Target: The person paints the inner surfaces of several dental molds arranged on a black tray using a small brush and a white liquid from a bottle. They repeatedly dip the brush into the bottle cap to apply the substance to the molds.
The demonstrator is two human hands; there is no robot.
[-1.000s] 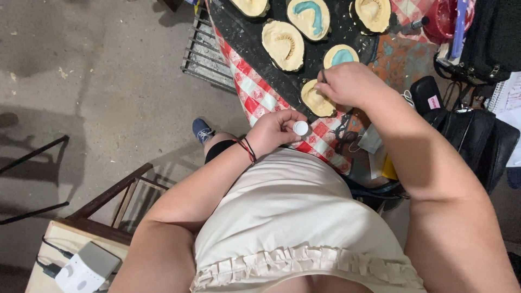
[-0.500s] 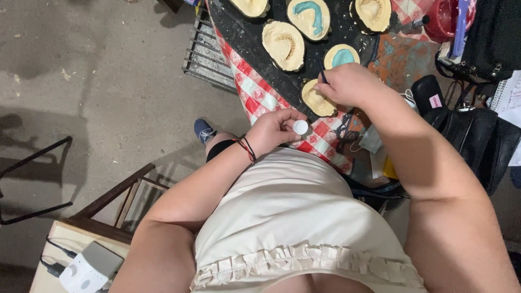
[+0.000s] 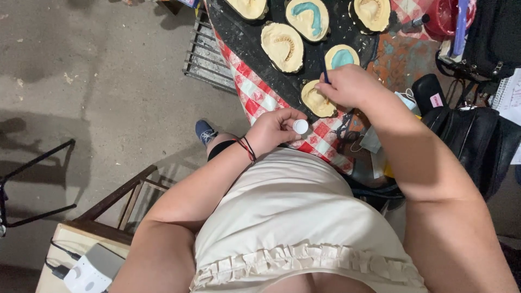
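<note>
My left hand (image 3: 275, 130) holds a small white round cap or pot (image 3: 300, 127) at the edge of the red-checked cloth (image 3: 255, 96). My right hand (image 3: 347, 87) grips a thin dark-handled tool (image 3: 324, 69) and rests its tip on a cream dental cast (image 3: 316, 101) on a black round tray (image 3: 244, 40). Other cream casts lie on the tray, among them one (image 3: 282, 46) showing tooth marks and two with turquoise filling (image 3: 307, 16) (image 3: 342, 56).
A metal grid (image 3: 206, 54) lies on the concrete floor (image 3: 97, 81) left of the table. Black bags (image 3: 477, 135) stand at the right, a red container (image 3: 442, 16) at the top right. A wooden stool with a white adapter (image 3: 92, 268) is at lower left.
Both hands keep their places and their grip. The tool in my right hand stays on the same cast; only the view has shifted slightly.
</note>
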